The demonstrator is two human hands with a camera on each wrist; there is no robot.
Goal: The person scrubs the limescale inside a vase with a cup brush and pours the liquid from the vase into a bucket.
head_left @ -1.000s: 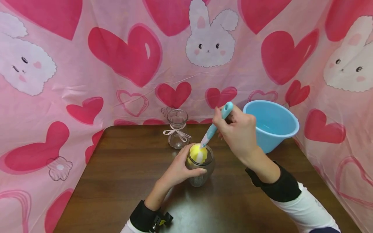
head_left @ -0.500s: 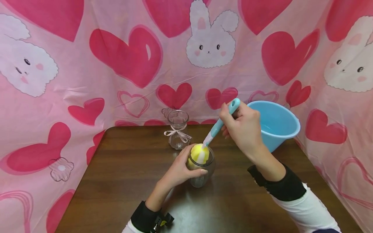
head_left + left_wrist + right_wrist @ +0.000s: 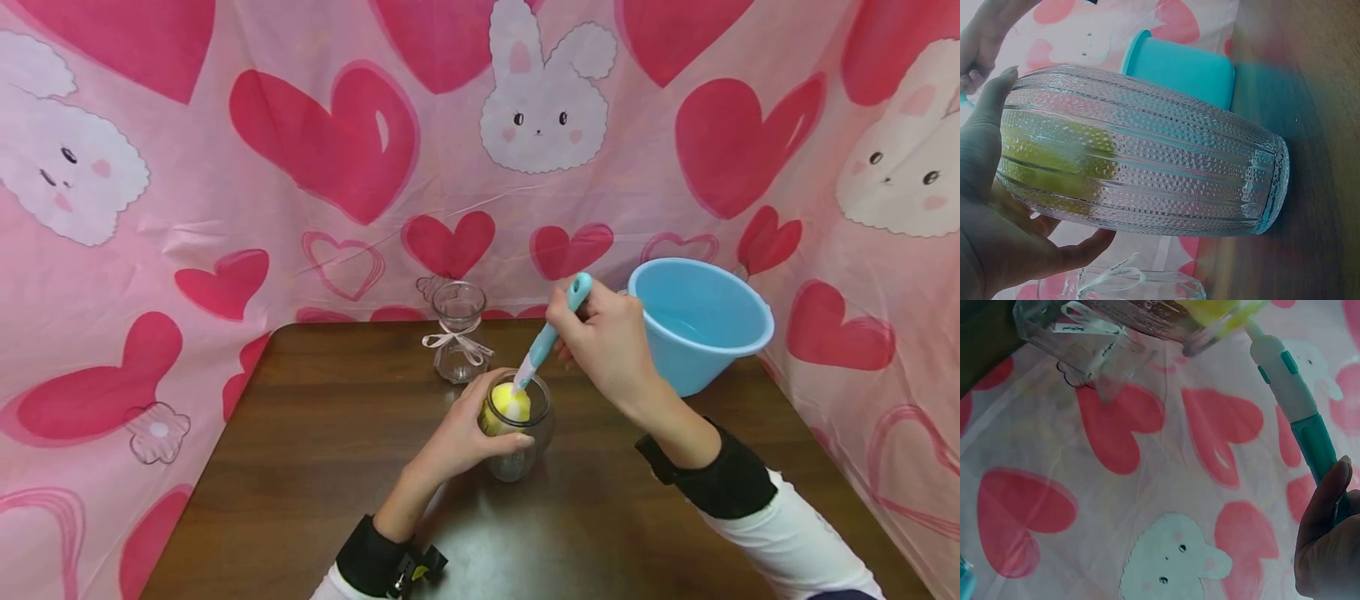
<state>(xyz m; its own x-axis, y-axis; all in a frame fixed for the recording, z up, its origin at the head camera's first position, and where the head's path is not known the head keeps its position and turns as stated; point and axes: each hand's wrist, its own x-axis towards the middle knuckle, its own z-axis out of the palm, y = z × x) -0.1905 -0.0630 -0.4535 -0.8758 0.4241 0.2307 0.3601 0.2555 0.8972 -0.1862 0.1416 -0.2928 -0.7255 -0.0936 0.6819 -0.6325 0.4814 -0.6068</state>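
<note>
My left hand [image 3: 453,437] grips a ribbed glass vase [image 3: 510,465] near its rim, fingers and thumb on either side. In the left wrist view the bumpy glass vase [image 3: 1179,156] has droplets on it. My right hand [image 3: 615,346] holds the teal-and-white handle of a sponge bottle brush [image 3: 546,343], tilted down into the vase mouth. The brush's yellow sponge head [image 3: 507,407] sits inside the upper part of the vase, seen through the glass as a yellow blur [image 3: 1054,159]. In the right wrist view the brush handle [image 3: 1294,394] runs from my fingers towards the vase.
Behind the held vase stands a smaller clear glass vase [image 3: 452,367] with a white ribbon bow. A light blue plastic basin [image 3: 693,362] sits at the back right of the dark wooden table [image 3: 337,467]. A pink heart-and-rabbit cloth [image 3: 442,142] hangs behind and at both sides.
My right hand first drew the brush slightly up and to the right, then moved back down and left, so the sponge now sits deeper in the vase. My left hand has stayed in place.
</note>
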